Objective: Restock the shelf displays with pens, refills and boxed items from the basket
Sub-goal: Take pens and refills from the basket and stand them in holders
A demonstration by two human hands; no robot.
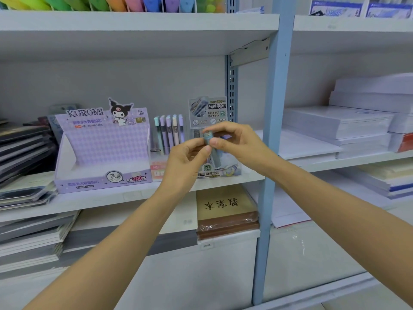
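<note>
L hand (pixel 186 161) + R hand (pixel 235 142) both pinch refill tube (pixel 207 138).

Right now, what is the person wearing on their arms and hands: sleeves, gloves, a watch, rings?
Nothing that shows. The left forearm and right forearm are bare to the frame's edge, no sleeve or cuff. The left hand and right hand have no gloves; no watch, bracelet or ring is visible.
</note>
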